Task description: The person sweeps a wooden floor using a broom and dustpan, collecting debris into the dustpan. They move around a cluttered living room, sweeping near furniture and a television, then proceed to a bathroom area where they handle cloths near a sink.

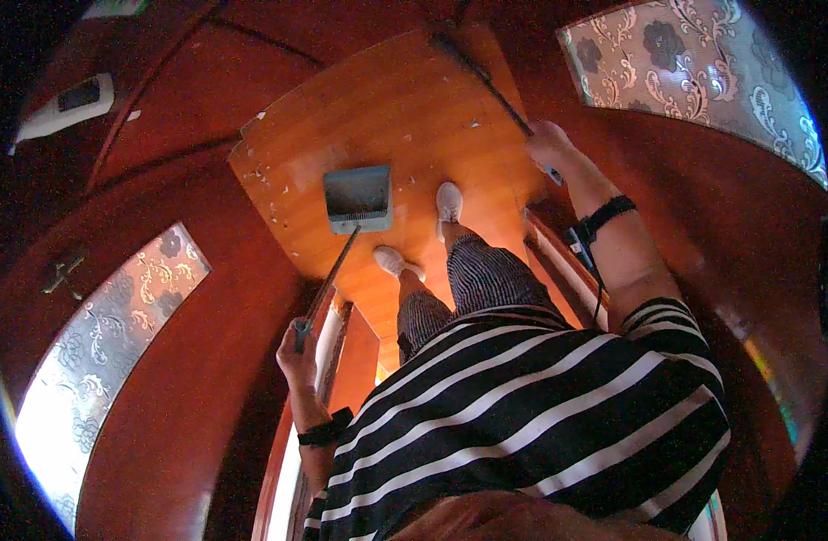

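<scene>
My left hand (pixel 297 358) is closed around the grip of a long dustpan handle (pixel 333 274). At its lower end the grey dustpan (pixel 358 223) rests on the wooden floor (pixel 400 101), in front of my feet. The inside of the pan is dark, so I cannot tell what lies in it. Out to the right, my right hand (pixel 551 145) grips a dark broom handle (pixel 502 101) near its top end. That handle slants away towards the far part of the floor, where the dark broom head (pixel 448 47) is blurred in shadow.
Small pale scraps (pixel 265 179) lie scattered on the floor left of the dustpan. Another scrap (pixel 475 124) is near the broom handle. Reddish-brown walls or doors enclose the floor, with floral-patterned panels (pixel 671 61) at right and left. A metal door handle (pixel 63 274) projects at left.
</scene>
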Available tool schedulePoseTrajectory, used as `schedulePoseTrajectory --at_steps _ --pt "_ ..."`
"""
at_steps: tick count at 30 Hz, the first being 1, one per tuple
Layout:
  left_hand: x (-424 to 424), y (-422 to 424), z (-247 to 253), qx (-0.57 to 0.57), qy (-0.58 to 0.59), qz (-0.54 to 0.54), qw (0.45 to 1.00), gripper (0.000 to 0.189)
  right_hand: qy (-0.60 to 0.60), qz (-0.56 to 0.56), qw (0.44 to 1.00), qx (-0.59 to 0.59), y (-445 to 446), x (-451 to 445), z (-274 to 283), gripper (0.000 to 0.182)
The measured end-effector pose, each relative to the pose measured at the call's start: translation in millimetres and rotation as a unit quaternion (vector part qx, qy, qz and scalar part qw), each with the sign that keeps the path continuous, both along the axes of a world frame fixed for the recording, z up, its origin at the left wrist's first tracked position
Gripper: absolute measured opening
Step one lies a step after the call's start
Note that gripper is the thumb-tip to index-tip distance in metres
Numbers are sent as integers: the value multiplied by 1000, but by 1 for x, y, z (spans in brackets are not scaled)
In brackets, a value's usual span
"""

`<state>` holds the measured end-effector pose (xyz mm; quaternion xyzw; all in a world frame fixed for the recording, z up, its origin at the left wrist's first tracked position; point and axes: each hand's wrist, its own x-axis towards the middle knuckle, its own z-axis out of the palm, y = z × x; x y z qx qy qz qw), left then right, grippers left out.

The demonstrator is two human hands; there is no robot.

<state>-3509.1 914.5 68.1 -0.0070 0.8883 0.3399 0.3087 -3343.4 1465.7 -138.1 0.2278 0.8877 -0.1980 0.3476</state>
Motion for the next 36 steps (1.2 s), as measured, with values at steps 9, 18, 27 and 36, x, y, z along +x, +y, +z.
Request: schedulePoseTrajectory --at_steps 9,18,27,36 --pt "8 -8 -10 31 0 13 999 26 88 -326 935 -111 -22 -32 13 28" --pt "7 -2 -11 43 -11 1 999 26 -3 -44 991 124 -19 12 -65 29" --pt "12 -7 -13 36 10 -5 999 27 30 -300 944 -135 -43 43 57 17" --pt "18 1 -9 3 28 -29 999 25 258 -567 684 -381 18 -23 18 17"
